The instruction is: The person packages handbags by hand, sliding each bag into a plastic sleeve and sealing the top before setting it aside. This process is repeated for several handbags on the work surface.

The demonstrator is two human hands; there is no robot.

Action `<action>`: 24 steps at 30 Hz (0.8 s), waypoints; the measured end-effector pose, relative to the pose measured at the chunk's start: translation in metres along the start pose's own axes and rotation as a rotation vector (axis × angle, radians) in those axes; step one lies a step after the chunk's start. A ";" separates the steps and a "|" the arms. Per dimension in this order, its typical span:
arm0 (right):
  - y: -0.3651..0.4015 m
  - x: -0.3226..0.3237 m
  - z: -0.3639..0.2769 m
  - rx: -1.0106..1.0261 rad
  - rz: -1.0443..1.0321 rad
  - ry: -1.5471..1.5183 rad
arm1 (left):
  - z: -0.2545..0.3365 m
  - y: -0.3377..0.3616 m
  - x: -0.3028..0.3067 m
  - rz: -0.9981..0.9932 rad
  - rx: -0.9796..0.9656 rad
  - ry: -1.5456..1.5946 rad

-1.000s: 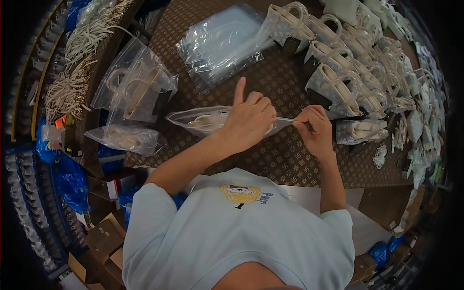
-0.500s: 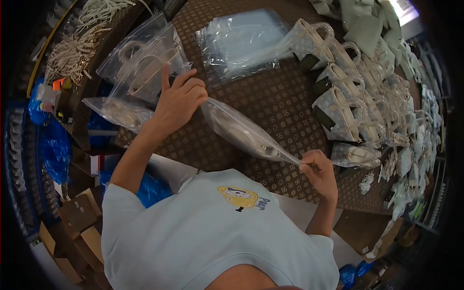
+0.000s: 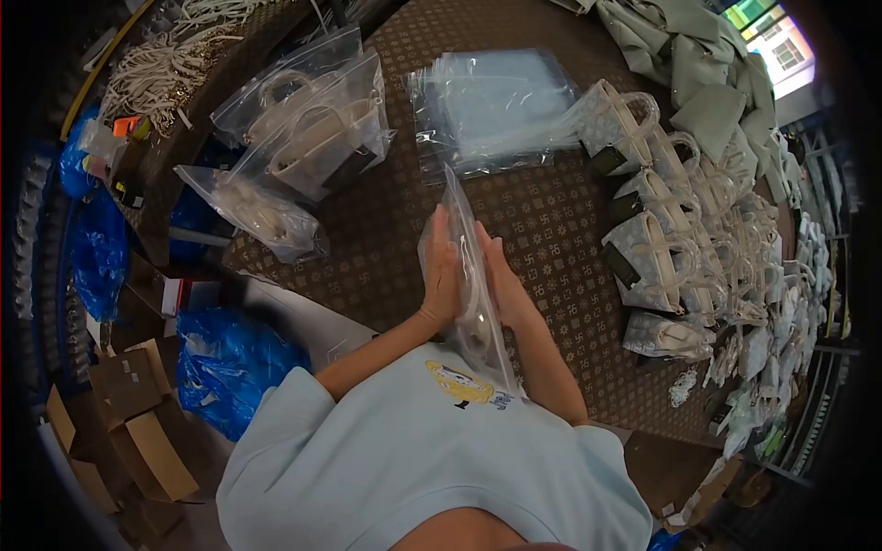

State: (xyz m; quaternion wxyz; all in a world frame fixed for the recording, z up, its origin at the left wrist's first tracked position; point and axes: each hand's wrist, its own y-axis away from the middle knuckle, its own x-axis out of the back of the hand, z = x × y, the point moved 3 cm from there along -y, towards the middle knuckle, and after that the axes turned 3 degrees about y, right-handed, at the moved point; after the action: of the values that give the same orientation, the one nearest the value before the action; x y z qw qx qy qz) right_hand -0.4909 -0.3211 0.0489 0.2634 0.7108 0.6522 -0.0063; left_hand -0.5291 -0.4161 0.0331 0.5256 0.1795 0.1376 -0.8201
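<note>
A clear zip bag [image 3: 472,285] stands nearly upright on its edge in front of my chest, with a pale item inside that I cannot fully make out. My left hand [image 3: 442,275] presses flat against its left side, fingers straight and together. Against the other side lies my right hand [image 3: 505,280], so the bag is held between both palms. To the left, bagged beige handbags [image 3: 322,151] stand on the patterned brown table [image 3: 542,275]. Another filled clear bag [image 3: 266,216] lies nearer to me.
A stack of flat clear bags [image 3: 496,96] lies at the back middle. Rows of pale patterned handbags [image 3: 657,248] with dark tags fill the right side. White cords [image 3: 156,83] are heaped at the far left. Blue plastic [image 3: 234,363] and open cardboard boxes [image 3: 138,395] are below left.
My hands have come together from the bag's two ends to its flat sides. The bag has turned from stretched sideways to upright between my palms. My view has shifted slightly.
</note>
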 end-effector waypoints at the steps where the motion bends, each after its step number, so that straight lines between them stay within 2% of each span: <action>1: 0.003 -0.007 -0.012 0.133 -0.021 0.089 | -0.008 -0.001 0.001 -0.001 0.001 0.010; 2: 0.006 -0.012 -0.014 0.132 -0.016 0.096 | -0.013 -0.003 0.001 -0.013 -0.092 -0.206; 3: 0.014 -0.018 -0.018 0.321 0.039 0.383 | -0.017 -0.004 0.003 -0.023 -0.184 -0.426; 4: 0.020 -0.024 -0.025 0.513 0.092 0.669 | -0.011 -0.008 0.003 -0.022 -0.186 -0.422; 5: 0.025 -0.029 -0.039 0.514 0.092 0.672 | 0.005 -0.013 0.000 -0.076 -0.322 -0.493; 6: 0.030 -0.032 -0.054 0.304 0.119 0.766 | 0.024 -0.018 -0.002 -0.131 -0.458 -0.563; 7: 0.032 -0.030 -0.061 0.093 0.144 0.857 | 0.043 -0.031 0.002 -0.129 -0.462 -0.559; 8: 0.033 -0.027 -0.060 0.094 0.142 0.863 | 0.065 -0.045 0.003 -0.316 -0.560 -0.785; 9: 0.036 -0.026 -0.063 0.290 0.219 0.943 | 0.084 -0.055 0.004 -0.504 -0.651 -1.013; 10: 0.040 -0.028 -0.066 0.490 0.293 1.016 | 0.106 -0.065 0.009 -0.494 -0.652 -1.016; 12: 0.044 -0.033 -0.072 0.530 0.284 1.109 | 0.125 -0.072 0.009 -0.993 -0.521 -1.166; 15: 0.048 -0.032 -0.074 0.568 0.266 1.191 | 0.137 -0.073 0.006 -1.035 -0.655 -1.139; 19: 0.054 -0.030 -0.077 0.570 0.249 1.206 | 0.145 -0.071 0.009 -1.007 -0.607 -1.180; 21: 0.056 -0.030 -0.077 0.568 0.228 1.215 | 0.144 -0.065 0.010 -1.011 -0.693 -1.310; 24: 0.059 -0.032 -0.074 0.552 0.188 1.197 | 0.151 -0.061 0.018 -0.998 -0.703 -1.268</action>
State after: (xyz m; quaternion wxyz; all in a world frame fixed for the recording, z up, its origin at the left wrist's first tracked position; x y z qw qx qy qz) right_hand -0.4660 -0.3224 0.1456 -0.3363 0.6869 0.5956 0.2456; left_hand -0.6145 -0.4683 0.1627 0.1082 -0.5631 0.1267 -0.8094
